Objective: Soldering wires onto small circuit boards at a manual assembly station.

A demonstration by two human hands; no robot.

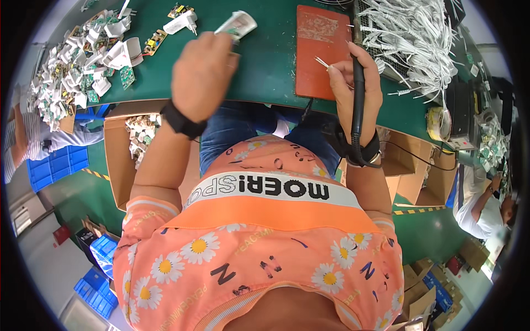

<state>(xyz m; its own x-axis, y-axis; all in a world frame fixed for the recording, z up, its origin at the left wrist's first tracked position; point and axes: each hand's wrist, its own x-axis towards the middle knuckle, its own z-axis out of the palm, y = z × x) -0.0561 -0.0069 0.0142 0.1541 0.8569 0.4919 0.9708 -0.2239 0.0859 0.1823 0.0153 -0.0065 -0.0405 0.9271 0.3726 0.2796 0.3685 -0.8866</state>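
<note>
The left hand [203,74], its fingers curled and partly closed, is at a white plastic casing with a green circuit board [238,25] on the green worktop [265,71]; blur hides whether it has hold. The right hand [358,83] wraps a slim black pen-shaped tool [358,96] and pinches a thin white wire [323,63] over the flat red mat [310,77]. Good handling would mean steadying the casing, pinching the wire near its ends, and keeping the tool's tip (possibly hot) off fingers and plastic.
</note>
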